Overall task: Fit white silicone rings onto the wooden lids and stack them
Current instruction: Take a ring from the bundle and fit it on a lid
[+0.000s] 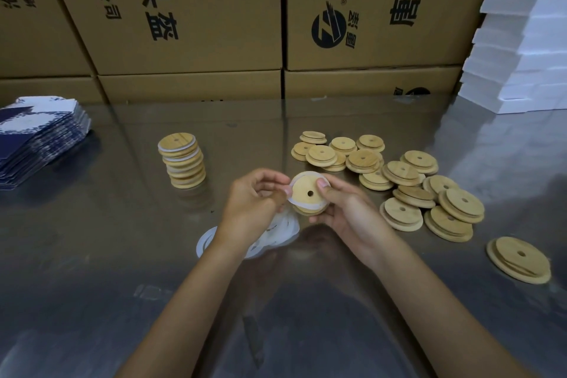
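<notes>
I held a wooden lid [310, 193] above the desk [92, 255] between both hands, its center hole facing up. My right hand [343, 212] cupped it from the right, thumb pressed on its top face and the other fingers curled beneath. My left hand [254, 202] pinched the white silicone ring [291, 198], which lay stretched along the lid's left edge; I could not tell how far round it was seated. Under my left wrist, a loose heap of white rings [270, 239] rested on the desk. To the left, well apart, stood a stack of ringed lids [182, 163], leaning slightly. To the right lay a scattered pile of bare lids [405, 181], and a single lid [518, 259] sat apart, nearer me. Printed cardboard boxes [190, 9] lined the back; blue-and-white flat packs [36, 138] sat at far left, white foam blocks [521, 40] at far right.
</notes>
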